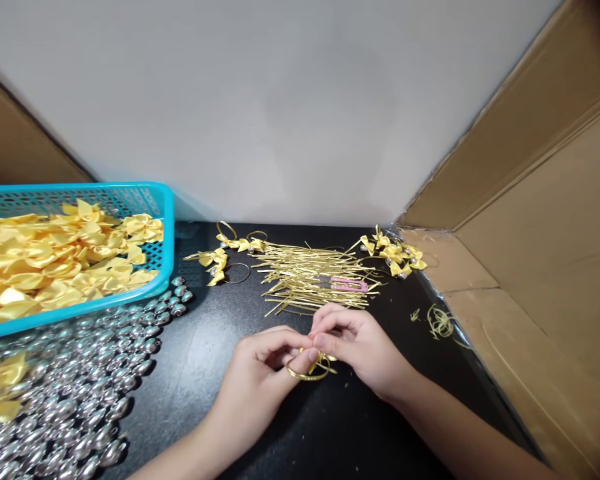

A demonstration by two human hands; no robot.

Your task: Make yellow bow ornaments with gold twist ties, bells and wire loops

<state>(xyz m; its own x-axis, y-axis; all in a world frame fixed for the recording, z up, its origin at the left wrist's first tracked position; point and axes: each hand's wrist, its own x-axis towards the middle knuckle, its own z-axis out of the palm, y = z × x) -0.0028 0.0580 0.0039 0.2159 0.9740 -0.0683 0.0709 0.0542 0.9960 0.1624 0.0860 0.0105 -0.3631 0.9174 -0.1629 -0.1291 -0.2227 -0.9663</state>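
Observation:
My left hand (260,373) is closed, thumb against fingers, on a gold cord (307,379) that hangs in a loop below the thumb. My right hand (363,350) is closed in a pinch right against the left fingertips, at the same piece. Bits of a yellow ribbon bow (325,362) show beneath the fingers, mostly hidden. What lies exactly between the right fingertips is covered. Just beyond both hands lies a spread of cut gold cords (300,270), with pink-handled snips (347,285) on top of them.
A blue basket (167,247) of yellow bows (55,257) stands at the left. Silver beads (80,380) cover the black table (195,387) before it, with loose bows (3,387) on them. Bow pieces with beads (393,253) lie back right, others (215,260) back left. Cord scraps (440,322) and cardboard (545,267) are rightward.

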